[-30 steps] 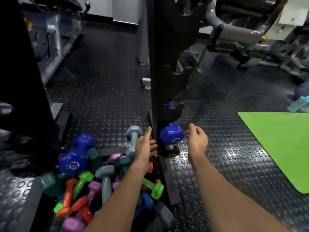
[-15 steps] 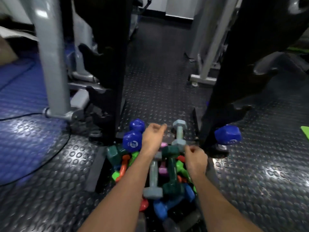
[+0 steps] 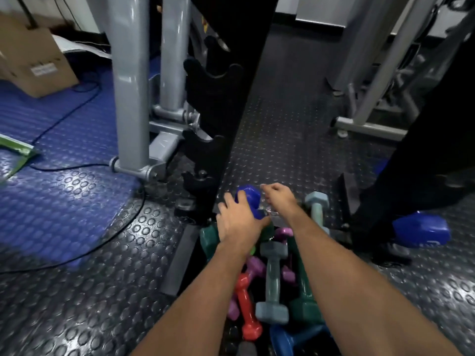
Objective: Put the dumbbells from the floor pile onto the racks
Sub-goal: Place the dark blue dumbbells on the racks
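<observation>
A pile of coloured dumbbells [image 3: 272,278] lies on the floor between two black racks. At its far end, my left hand [image 3: 237,223] grips the head of a big blue dumbbell [image 3: 248,199]. My right hand [image 3: 280,197] curls its fingers over that dumbbell's right side, by its chrome handle. The left rack [image 3: 221,98] stands just beyond my left hand, and the cradles I can see on it hold nothing. On the right rack [image 3: 424,150], a second blue dumbbell [image 3: 421,231] sits in the lowest cradle.
Grey machine posts [image 3: 128,86] and their foot stand close behind the left rack. A black cable [image 3: 77,253] runs over the studded floor at the left, near a cardboard box [image 3: 33,65]. A grey machine frame [image 3: 372,127] stands at the back right.
My view has swung left from the right rack to the pile. Both hands left the racked blue dumbbell and moved to the blue dumbbell at the pile's far end.
</observation>
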Motion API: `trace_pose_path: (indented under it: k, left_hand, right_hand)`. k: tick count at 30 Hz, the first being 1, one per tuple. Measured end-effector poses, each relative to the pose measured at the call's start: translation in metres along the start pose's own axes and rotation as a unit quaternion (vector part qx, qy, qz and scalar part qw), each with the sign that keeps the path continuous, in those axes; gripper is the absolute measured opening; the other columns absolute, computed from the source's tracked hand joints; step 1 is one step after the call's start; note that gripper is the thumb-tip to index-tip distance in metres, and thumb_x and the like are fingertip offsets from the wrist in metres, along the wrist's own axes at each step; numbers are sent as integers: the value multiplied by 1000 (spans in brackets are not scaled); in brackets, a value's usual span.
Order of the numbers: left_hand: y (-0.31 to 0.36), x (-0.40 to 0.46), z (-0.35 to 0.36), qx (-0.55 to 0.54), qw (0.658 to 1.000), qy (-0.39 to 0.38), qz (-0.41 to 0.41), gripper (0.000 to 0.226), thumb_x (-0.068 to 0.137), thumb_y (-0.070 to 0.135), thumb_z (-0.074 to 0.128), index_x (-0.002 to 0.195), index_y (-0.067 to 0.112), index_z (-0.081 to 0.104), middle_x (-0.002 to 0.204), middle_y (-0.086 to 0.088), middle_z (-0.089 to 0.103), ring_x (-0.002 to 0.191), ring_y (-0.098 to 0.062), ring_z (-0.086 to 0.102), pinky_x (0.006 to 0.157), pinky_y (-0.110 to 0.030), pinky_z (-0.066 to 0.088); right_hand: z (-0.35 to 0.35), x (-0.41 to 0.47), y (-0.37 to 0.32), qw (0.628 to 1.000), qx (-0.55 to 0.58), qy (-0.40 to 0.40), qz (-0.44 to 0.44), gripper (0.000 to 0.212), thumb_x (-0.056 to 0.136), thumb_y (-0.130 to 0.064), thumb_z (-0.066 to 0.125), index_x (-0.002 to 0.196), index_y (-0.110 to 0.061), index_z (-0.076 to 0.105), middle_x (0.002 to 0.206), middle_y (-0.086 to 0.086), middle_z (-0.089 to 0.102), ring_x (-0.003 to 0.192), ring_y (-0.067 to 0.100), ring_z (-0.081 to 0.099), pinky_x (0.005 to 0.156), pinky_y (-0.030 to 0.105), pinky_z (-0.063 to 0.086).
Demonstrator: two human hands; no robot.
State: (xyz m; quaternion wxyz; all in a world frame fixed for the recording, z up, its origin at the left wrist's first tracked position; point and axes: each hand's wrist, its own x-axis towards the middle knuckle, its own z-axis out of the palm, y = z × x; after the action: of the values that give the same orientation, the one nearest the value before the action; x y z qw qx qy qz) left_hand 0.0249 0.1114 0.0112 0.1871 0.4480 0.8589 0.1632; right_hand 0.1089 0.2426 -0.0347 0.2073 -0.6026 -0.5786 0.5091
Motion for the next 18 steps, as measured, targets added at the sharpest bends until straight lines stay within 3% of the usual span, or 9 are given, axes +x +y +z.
trace_pose_path:
  k: [4,9,13,15,18]
  left_hand:
    - [-3,10,4,-7,1000,-5,-4,99,74,67,78,146,16,34,143,-11,41,127,-32,49,101,-45,50]
    - [-2,14,13,-4,1000,-8,-7,100,74,66,78,147,16,32,150,-12,39,132,-32,48,101,-43,50]
    - [-4,9,27,10,999,-31,-25,106,71,68,80,148,15,29,146,-13,41,128,-34,51,102,-43,50]
    - [-2,8,29,-12,999,-27,-41,101,72,61,82,147,17,29,143,-13,42,123,-35,55,99,-43,52]
    - [-1,6,27,-32,997,-22,-60,87,79,49,79,144,19,30,135,-12,45,116,-34,59,95,-41,53]
  right_hand:
    - [17,29,-1,999,-38,-33,-1,35,91,-46,71,113,-19,72,112,0,72,106,19,66,98,40,54]
    - [30,56,11,995,-45,-86,22,64,89,-51,75,140,-15,60,134,4,65,122,24,62,104,41,51]
    - [36,63,29,991,1,-127,35,84,77,-60,81,146,-21,54,136,3,65,121,25,64,107,48,53]
    - [37,59,31,989,19,-142,30,69,84,-51,80,140,-19,57,130,5,68,116,24,67,103,45,56]
    - [38,56,29,990,28,-134,18,46,92,-38,76,130,-16,61,119,6,70,106,23,69,83,35,59]
